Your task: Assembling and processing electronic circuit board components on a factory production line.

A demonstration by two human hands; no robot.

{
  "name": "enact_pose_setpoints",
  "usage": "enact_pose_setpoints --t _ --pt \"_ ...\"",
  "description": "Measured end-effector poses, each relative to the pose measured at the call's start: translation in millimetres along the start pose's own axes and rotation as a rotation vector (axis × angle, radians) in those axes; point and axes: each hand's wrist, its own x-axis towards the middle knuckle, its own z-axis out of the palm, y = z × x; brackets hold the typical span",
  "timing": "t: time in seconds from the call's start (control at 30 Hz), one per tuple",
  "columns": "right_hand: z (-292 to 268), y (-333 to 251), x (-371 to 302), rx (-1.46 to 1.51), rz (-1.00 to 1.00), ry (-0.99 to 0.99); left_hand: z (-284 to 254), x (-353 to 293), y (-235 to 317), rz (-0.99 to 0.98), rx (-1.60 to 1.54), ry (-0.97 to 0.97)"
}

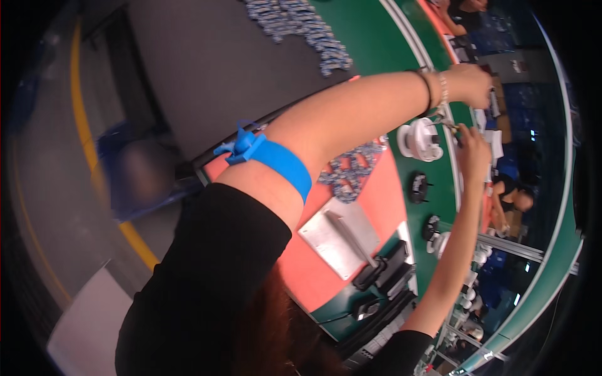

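Observation:
My left arm, with a blue strap around it, reaches across to the upper right. My left hand (469,85) is closed, its fingers curled away from view, so I cannot make out what they hold. Just below it, my right hand (475,155) is pinched near a small thin thing (453,127) whose kind is too blurred to tell. Beside both hands, a round white device (421,139) sits on the green bench surface (439,169). A black round part (418,187) lies nearer to me.
On the pink mat (313,276) are a bundle of patterned small parts (351,172) and a metal plate with a raised bar (338,238). More such parts (301,28) lie on a dark grey surface (207,69). A blue chair (141,169) stands left; other people work beyond the bench.

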Motion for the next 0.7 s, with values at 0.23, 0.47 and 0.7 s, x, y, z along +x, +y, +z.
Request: enact_pose_setpoints --t 0.23,0.47,0.7 --pt "-81 -41 -29 0.123 0.065 0.123 -147 -90 115 0.187 0.132 -0.310" --pt "-145 -73 -50 0.242 0.139 0.434 -319 -393 79 0.089 -0.007 -0.188" --pt "-148 -110 -53 0.428 0.065 0.680 -292 -593 2 -1.014 -0.227 0.211"
